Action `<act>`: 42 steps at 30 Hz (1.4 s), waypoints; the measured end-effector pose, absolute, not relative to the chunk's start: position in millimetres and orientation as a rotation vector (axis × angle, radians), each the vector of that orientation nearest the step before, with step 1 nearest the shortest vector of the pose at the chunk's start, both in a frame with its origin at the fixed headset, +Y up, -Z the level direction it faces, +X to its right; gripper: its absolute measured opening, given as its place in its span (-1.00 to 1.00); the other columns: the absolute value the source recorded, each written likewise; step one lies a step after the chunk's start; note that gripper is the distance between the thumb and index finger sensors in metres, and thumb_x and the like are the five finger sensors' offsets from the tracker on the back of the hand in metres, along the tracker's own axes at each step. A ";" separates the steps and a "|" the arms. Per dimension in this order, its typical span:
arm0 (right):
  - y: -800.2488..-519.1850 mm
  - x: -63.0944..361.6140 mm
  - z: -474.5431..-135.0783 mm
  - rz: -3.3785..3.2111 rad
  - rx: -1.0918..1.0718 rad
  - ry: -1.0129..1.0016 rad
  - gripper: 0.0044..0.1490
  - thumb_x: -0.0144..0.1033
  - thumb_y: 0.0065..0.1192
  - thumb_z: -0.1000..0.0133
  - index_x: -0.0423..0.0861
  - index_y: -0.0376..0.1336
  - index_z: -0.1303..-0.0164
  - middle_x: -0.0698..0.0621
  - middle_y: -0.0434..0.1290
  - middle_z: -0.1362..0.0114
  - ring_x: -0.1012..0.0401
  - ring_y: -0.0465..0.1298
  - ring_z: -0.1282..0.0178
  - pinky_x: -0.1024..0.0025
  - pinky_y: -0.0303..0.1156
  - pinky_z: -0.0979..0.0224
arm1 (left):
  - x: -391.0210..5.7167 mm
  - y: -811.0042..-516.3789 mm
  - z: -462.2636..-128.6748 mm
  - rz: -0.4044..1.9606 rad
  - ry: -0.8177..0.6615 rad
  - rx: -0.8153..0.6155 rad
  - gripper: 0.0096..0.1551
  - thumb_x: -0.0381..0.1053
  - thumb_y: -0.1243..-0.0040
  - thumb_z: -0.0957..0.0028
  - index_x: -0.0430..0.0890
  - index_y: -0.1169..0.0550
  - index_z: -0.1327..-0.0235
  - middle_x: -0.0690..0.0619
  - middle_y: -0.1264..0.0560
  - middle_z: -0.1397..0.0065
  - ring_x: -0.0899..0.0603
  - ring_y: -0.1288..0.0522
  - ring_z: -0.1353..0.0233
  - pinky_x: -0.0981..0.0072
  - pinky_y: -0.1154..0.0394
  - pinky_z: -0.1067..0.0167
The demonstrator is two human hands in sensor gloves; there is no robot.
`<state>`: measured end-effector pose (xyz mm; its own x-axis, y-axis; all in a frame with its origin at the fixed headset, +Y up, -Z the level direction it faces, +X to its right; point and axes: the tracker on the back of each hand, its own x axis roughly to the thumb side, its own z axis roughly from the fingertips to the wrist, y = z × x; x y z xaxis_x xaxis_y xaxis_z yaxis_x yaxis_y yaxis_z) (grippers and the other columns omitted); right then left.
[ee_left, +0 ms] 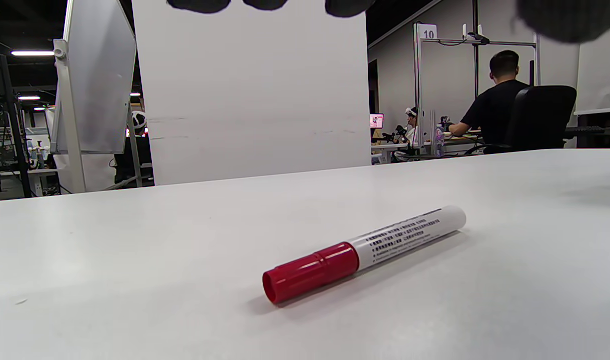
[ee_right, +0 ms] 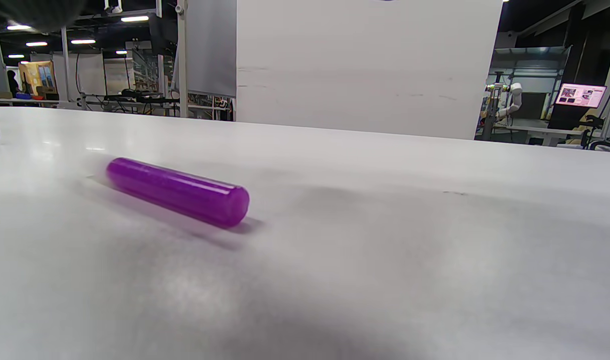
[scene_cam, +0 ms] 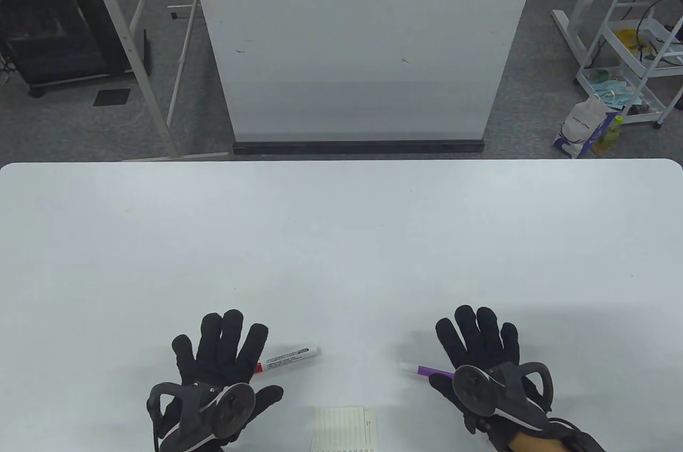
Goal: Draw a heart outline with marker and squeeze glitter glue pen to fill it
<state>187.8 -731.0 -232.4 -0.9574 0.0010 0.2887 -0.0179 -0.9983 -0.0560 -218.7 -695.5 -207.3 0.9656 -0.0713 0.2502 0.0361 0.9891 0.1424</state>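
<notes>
A white marker with a red cap (scene_cam: 287, 358) (ee_left: 364, 252) lies on the white table (scene_cam: 341, 238), partly under my left hand's fingers. My left hand (scene_cam: 221, 348) hovers flat with spread straight fingers and holds nothing. A purple glitter glue pen (scene_cam: 427, 370) (ee_right: 177, 191) with a white tip lies at the lower right, its rear end hidden under my right hand (scene_cam: 477, 337). That hand is also flat and spread, gripping nothing. A small lined note sheet (scene_cam: 347, 428) lies between the hands at the near edge.
A white board (scene_cam: 363, 41) stands behind the table's far edge. Beyond it, on the floor, are a rack at the right (scene_cam: 635, 46) and a dark cabinet at the left (scene_cam: 53, 20). A seated person (ee_left: 499, 100) works at a distant desk.
</notes>
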 end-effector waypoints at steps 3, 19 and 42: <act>-730.2 188.5 -232.4 3.096 0.452 -0.099 0.11 0.42 -0.03 0.05 0.15 -0.25 -0.61 -0.18 -0.29 -0.71 -0.34 -0.12 -0.70 -0.49 -0.10 -0.52 | -219.4 -695.6 -208.2 -0.054 -0.248 0.135 0.14 0.61 0.05 0.10 0.14 0.04 -0.68 -0.20 0.14 -0.76 -0.49 0.09 -0.72 -0.71 0.11 -0.39; -731.0 186.0 -231.7 3.093 0.457 -0.111 0.11 0.42 -0.03 0.05 0.15 -0.25 -0.61 -0.18 -0.29 -0.71 -0.34 -0.12 -0.70 -0.48 -0.10 -0.52 | -224.8 -717.1 -231.2 -0.074 -0.146 0.016 -0.21 0.29 -0.29 0.01 0.13 -0.38 -0.51 -0.11 -0.41 -0.59 -0.34 -0.46 -0.47 -0.52 -0.20 -0.40; -736.7 181.4 -231.0 3.093 0.496 -0.066 0.10 0.42 -0.03 0.05 0.16 -0.25 -0.61 -0.18 -0.29 -0.71 -0.34 -0.12 -0.70 -0.48 -0.09 -0.52 | -219.3 -748.3 -258.1 -0.132 -0.179 -0.053 -0.49 0.19 -0.39 0.05 0.05 -0.65 -0.15 0.01 -0.64 -0.24 -0.20 -0.63 -0.17 -0.38 -0.32 -0.37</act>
<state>181.4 -736.7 -231.0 -0.9498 0.0018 0.3129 -0.0152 -0.9991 -0.0405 -219.3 -748.3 -258.1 0.9754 -0.1265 0.1807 0.1360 0.9899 -0.0411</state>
